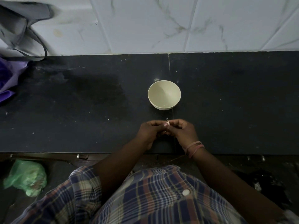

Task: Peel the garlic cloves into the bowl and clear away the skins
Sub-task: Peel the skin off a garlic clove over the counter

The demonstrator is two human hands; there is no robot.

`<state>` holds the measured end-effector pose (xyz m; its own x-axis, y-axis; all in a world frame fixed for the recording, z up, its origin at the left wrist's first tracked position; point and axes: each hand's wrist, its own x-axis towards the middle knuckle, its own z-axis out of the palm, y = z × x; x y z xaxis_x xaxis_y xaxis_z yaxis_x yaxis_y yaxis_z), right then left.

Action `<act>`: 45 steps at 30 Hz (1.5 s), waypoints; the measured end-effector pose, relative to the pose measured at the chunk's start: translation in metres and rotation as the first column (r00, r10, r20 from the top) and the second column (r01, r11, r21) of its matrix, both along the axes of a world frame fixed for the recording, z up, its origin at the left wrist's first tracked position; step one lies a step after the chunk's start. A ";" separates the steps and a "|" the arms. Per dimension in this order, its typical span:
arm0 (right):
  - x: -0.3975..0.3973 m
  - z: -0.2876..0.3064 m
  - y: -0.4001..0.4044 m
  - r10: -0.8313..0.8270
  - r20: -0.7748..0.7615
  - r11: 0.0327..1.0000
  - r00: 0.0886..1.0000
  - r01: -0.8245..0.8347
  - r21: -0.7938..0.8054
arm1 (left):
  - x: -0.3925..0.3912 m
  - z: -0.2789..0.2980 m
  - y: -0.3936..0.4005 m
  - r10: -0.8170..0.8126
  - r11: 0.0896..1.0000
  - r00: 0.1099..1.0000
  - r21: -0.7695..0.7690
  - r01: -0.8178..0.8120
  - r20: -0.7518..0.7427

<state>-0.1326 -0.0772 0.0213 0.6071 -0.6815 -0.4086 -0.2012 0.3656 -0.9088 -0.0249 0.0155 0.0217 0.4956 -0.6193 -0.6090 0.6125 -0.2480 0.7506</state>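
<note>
Black stone worktop (80,126) seen from above, with a cream bowl (164,95) standing upright near its middle; nothing shows inside the bowl but a tiny pale speck on the near wall. Just in front of the bowl, apart from it, the left hand (149,130) and right hand (182,129) meet fingertip to fingertip, both with fingers curled, pinching one small garlic clove (168,122) between them; a wisp of pale skin sticks up from the clove. How much skin is on the clove cannot be told. Pink bands (194,147) circle the right wrist. A checked shirt (153,196) fills the lower edge. White marbled tiles (161,25) back the worktop. At far left lie a grey cloth (21,28) and a purple bag (9,78); a green bag (26,177) sits below the worktop's front edge
</note>
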 end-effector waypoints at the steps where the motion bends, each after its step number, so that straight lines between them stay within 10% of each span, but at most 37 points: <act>1: -0.001 0.000 0.000 -0.011 0.014 0.999 1.000 0.010 0.040 | 0.002 0.001 0.000 -0.011 1.000 1.000 0.019 0.011 -0.024; 25: -0.002 -0.006 -0.001 -0.307 0.014 0.811 0.952 0.254 0.528 | 0.004 -0.010 0.000 0.132 0.985 0.991 0.116 -0.131 0.005; 36: -0.001 -0.027 -0.004 -0.100 -0.183 0.995 0.978 0.098 -0.018 | 0.000 -0.025 -0.005 0.018 0.946 0.968 0.310 -0.097 0.249; 45: -0.009 -0.041 -0.004 -0.098 -0.278 0.969 0.955 0.028 -0.245 | -0.002 -0.033 0.006 -0.013 0.937 0.938 0.331 -0.109 0.346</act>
